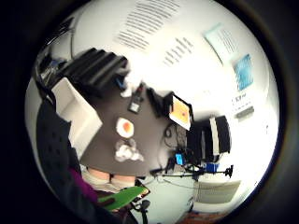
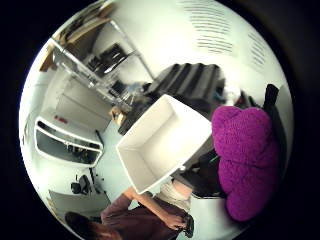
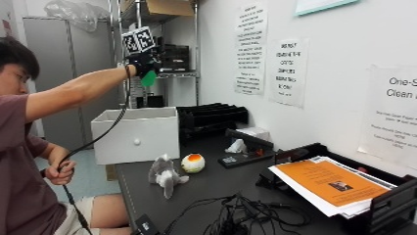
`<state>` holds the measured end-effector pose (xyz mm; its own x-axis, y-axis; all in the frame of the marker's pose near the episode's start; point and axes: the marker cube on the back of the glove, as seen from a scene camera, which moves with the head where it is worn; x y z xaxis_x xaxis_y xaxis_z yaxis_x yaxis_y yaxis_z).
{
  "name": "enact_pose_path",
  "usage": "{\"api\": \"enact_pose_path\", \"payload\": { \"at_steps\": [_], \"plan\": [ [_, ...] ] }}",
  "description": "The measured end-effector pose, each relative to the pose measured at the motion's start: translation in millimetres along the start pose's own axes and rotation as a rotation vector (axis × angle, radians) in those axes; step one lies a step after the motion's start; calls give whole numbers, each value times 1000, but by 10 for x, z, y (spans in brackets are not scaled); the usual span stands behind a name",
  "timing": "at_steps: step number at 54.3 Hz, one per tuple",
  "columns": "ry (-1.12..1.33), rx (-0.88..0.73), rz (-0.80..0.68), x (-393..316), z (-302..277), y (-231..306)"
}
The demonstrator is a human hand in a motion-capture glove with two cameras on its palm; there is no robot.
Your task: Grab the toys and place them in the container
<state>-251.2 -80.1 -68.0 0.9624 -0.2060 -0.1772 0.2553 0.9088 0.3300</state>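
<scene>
The dark surface [image 3: 215, 188] carries a white container [image 3: 137, 134] at its far corner, a grey plush toy [image 3: 164, 175] touching an orange-and-white toy [image 3: 193, 163] mid-surface, cables [image 3: 241, 215] at the near edge.

I hold my right hand [image 3: 145, 62] high above the white box [image 3: 137, 134], gripping a green toy [image 3: 149, 78]. Beside the box on the table [image 3: 208, 188] lie a grey plush [image 3: 164, 175] and an orange ball [image 3: 193, 163]. My bare hand [image 3: 60, 171] grips a cable.

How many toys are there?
3: a purple and green toy gripped in the gloved right hand above the white container; a grey plush and an orange-white toy on the table.
</scene>
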Motion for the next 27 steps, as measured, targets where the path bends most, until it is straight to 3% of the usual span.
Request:
{"api": "enact_pose_path", "payload": {
  "at_steps": [10, 18, 24, 27],
  "plan": [
    [-55, -19, -163, -1099, 350, -311],
    [-98, -66, -284, -1207, 641, -237],
    [-10, -139, -242, -1233, 874, -308],
    [-50, -261, -215, -1235, 981, -326]
  ]
}}
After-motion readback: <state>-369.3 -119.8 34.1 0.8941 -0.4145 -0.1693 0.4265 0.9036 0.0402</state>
